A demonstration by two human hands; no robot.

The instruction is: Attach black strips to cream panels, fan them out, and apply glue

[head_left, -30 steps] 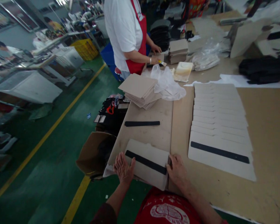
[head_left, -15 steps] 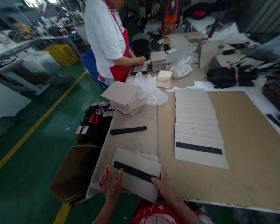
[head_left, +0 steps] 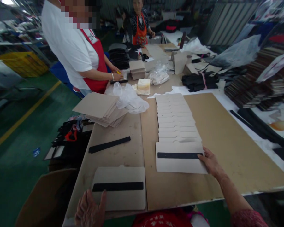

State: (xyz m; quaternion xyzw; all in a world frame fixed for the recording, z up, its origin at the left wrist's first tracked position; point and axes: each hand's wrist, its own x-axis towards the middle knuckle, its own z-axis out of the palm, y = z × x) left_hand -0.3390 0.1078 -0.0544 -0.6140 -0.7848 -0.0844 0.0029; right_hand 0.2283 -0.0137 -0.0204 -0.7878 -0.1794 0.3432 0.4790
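Observation:
My right hand [head_left: 211, 162] pinches the right edge of the front cardboard panel [head_left: 180, 165], its thumb on the end of the black strip [head_left: 180, 155] lying across it. This panel lies at the near end of a row of overlapping grey panels [head_left: 175, 119]. On the left, a second panel [head_left: 125, 201] with its own black strip [head_left: 118, 186] lies at the table's near edge, on other panels. My left hand [head_left: 91, 208] is at its lower left corner, fingers loosely spread, thumb stretched towards the strip. A loose black strip [head_left: 110, 145] lies beyond it.
A stack of larger boards [head_left: 97, 105] and a crumpled plastic bag [head_left: 132, 102] stand farther back. A co-worker in a red apron [head_left: 94, 75] works at the left side; another person [head_left: 139, 25] stands at the far end. Dark stacked pieces [head_left: 257, 78] are at right. A carton [head_left: 44, 198] stands below left.
My right hand has let go of the left panel and moved right to the row's front panel. The left panel now lies flatter and squarer. The view has turned right.

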